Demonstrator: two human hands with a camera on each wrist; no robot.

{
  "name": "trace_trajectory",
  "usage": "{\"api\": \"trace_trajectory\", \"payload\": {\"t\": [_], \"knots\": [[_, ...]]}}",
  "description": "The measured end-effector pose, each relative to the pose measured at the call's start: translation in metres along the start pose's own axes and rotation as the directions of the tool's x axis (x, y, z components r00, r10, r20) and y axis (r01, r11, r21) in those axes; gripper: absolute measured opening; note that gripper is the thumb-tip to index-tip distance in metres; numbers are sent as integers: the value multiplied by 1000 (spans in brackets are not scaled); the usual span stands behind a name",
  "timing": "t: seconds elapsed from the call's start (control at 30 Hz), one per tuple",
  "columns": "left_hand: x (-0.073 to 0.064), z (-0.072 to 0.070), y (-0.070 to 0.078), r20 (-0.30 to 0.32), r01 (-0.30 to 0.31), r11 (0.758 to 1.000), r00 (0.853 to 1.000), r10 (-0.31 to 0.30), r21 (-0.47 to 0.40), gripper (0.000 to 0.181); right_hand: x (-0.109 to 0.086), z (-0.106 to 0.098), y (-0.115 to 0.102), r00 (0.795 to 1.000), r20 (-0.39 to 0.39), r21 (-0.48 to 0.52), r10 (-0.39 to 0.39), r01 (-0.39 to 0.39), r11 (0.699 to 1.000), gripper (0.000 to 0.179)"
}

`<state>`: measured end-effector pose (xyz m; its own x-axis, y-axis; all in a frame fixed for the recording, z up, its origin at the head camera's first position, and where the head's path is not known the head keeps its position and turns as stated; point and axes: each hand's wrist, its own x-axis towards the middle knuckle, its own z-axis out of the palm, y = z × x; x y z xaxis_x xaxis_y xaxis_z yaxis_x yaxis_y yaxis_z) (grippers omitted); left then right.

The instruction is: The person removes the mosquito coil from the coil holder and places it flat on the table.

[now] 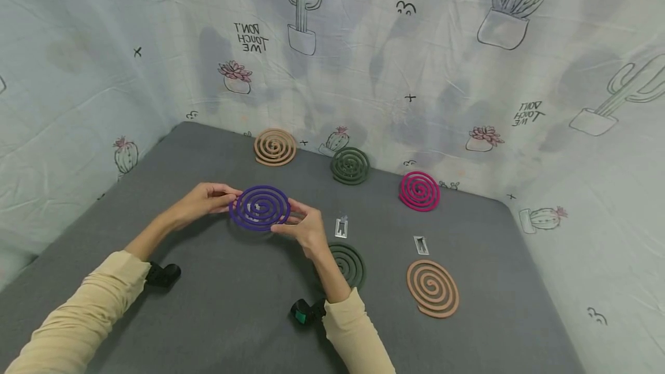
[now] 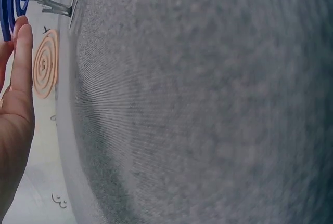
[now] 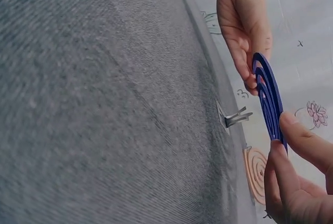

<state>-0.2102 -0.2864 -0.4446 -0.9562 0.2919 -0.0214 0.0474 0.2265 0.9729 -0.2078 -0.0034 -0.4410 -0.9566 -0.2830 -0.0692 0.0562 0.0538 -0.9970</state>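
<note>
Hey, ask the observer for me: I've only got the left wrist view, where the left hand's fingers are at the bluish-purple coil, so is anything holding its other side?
Observer: Yes, the right hand pinches the edge of the bluish-purple coil opposite the left hand.
Operator: I see one tan coil. Is there another?
Observer: Yes, the head view shows a second tan coil to the right of the right forearm.
Operator: And is there anything behind that forearm?
Observer: A green coil, which the forearm partly hides in the head view.
</note>
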Motion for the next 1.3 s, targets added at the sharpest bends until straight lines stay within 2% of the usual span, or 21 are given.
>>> {"api": "trace_trajectory", "payload": {"t": [0.2, 0.37, 0.5, 0.7, 0.8, 1.07, 1.3], "knots": [[0, 2, 0, -18, 0, 1000, 1000, 0, -13, 28, 0, -11, -2, 996, 95, 70, 6, -13, 997, 68], [-1, -1, -2, 9, 9, 1000, 1000, -9, -4, 43, 1, -20, -4, 984, 174, 85, 31, -46, 995, 70], [-2, -1, -4, 30, -13, 1000, 999, 14, -10, 48, 4, -23, -2, 985, 174, 78, 21, -35, 996, 66], [-3, 0, -3, 10, -36, 999, 999, 36, -1, 46, 4, -22, 0, 995, 100, 74, -4, -4, 997, 56], [-3, 1, -3, -2, -38, 999, 999, 38, -9, 46, 5, -23, 1, 996, 92, 65, -16, 10, 998, 55], [-6, 4, -3, 19, -24, 999, 1000, 25, -47, 59, 4, -28, -1, 972, 234, 13, -2, -1, 1000, 73], [-9, 6, 0, -16, -64, 998, 998, 64, -5, 58, 5, -29, -3, 966, 257, -17, 1, 4, 1000, 75]]}}
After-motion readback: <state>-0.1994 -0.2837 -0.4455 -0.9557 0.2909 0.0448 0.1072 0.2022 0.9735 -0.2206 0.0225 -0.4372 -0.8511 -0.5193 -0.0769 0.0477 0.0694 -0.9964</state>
